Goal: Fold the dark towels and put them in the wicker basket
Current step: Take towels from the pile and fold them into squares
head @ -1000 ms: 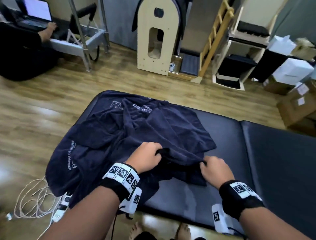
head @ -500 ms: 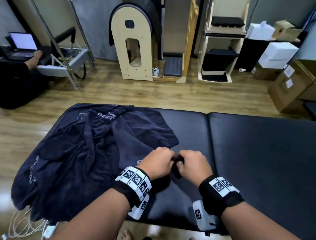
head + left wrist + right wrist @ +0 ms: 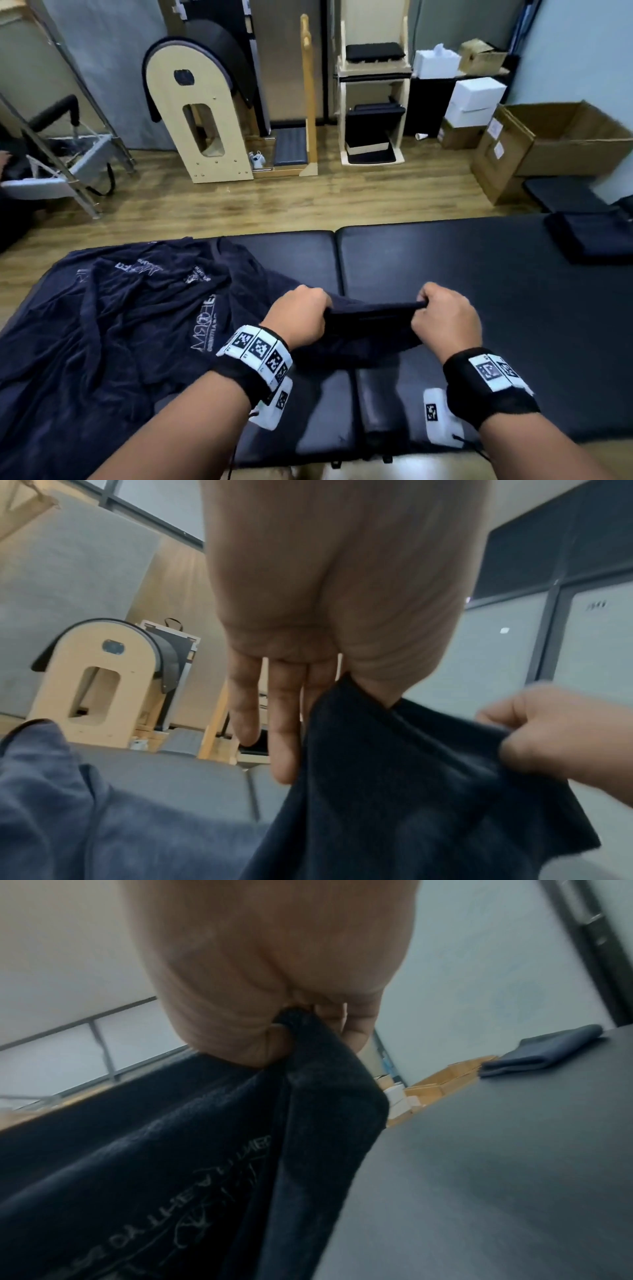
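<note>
1. One folded towel [image 3: 592, 238] lies at two o'clock on the table [image 3: 479, 291].
2. Left hand [image 3: 298, 317] and right hand [image 3: 445, 317] pinch another towel [image 3: 371, 322], centre, stretched between them.
3. Heap [image 3: 113, 325] at nine o'clock waits; no basket visible.

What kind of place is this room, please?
Probably a Pilates or physiotherapy studio: a wooden ladder barrel stands by the wall, a padded black treatment table fills the foreground, and a metal-framed exercise apparatus stands at the left.

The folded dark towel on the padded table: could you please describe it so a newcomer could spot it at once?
Find the black padded table and follow it to its far right end. There the folded towel lies flat as a neat rectangle, unlike the rumpled towel pile at the left end.
</note>
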Tool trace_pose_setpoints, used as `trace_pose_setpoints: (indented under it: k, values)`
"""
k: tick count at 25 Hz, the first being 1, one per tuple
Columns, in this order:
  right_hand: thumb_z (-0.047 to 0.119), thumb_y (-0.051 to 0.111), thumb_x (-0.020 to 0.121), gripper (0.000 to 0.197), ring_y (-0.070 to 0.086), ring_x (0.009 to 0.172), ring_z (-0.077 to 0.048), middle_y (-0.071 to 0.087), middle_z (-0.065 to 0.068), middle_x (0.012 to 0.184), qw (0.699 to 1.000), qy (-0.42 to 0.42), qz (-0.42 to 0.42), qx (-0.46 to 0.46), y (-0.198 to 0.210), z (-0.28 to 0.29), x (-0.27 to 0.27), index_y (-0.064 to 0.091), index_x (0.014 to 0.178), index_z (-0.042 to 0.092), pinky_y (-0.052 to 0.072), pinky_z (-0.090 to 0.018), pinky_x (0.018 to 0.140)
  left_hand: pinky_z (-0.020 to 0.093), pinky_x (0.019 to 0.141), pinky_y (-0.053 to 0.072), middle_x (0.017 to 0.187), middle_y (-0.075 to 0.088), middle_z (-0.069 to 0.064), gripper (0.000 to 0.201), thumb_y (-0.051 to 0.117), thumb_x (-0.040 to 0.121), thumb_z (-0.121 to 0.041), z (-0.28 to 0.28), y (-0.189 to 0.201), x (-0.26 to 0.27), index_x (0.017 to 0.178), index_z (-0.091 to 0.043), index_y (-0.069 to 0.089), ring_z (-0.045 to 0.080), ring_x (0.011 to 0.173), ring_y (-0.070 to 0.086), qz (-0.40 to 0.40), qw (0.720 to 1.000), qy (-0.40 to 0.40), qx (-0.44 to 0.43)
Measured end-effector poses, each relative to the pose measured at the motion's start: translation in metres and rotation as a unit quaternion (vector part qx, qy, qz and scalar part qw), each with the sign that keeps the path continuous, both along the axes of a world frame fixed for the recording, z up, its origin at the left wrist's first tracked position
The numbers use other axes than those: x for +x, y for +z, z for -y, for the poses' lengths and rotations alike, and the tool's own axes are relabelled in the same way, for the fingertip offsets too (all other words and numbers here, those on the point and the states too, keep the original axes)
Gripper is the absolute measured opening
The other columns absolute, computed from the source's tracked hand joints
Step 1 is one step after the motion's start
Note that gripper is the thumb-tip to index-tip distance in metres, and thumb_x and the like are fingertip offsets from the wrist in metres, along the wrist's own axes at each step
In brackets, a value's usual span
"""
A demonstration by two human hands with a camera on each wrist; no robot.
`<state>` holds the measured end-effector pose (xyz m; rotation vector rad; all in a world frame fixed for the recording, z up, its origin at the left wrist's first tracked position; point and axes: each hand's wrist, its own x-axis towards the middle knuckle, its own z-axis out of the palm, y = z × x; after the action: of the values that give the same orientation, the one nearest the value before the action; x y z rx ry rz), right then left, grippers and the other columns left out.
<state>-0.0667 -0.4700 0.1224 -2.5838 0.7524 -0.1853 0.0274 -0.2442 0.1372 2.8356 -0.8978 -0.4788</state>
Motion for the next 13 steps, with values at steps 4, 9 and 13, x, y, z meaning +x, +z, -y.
trace_pose_setpoints:
  k: [4, 9, 13]
  values:
    - [0.004, 0.052, 0.071, 0.014, 0.05, 0.074, -0.033, 0.056, 0.0, 0.07, 0.998, -0.054, -0.011, -0.021, 0.007, 0.034, -0.009, 0.058, 0.076, 0.016, 0.041, -0.033, 0.061, 0.042, 0.073, 0.057, 0.092, 0.069, 0.011, 0.042, 0.044, 0.068, -0.008, 0.022, 0.011, 0.018, 0.097, -0.022, 0.07, 0.037, 0.088, 0.065, 0.005, 1.0, -0.017, -0.001]
    - [0.007, 0.049, 0.073, 0.018, 0.057, 0.076, -0.036, 0.062, -0.007, 0.079, 0.994, -0.062, -0.09, -0.013, 0.002, 0.051, -0.007, 0.059, 0.082, 0.019, 0.048, -0.034, 0.068, 0.036, 0.064, 0.048, 0.089, 0.064, 0.01, 0.013, 0.054, 0.084, -0.016, 0.008, 0.015, 0.046, 0.092, -0.019, 0.065, 0.038, 0.085, 0.064, 0.056, 0.998, -0.003, 0.027]
    - [0.01, 0.048, 0.075, 0.035, 0.066, 0.089, -0.036, 0.07, -0.01, 0.093, 0.985, -0.012, -0.168, -0.024, -0.008, 0.058, 0.005, 0.072, 0.091, 0.028, 0.055, -0.034, 0.075, 0.039, 0.073, 0.053, 0.096, 0.065, 0.01, 0.019, 0.058, 0.091, -0.037, -0.01, 0.009, 0.068, 0.097, -0.02, 0.064, 0.037, 0.091, 0.064, 0.064, 0.996, 0.048, 0.024]
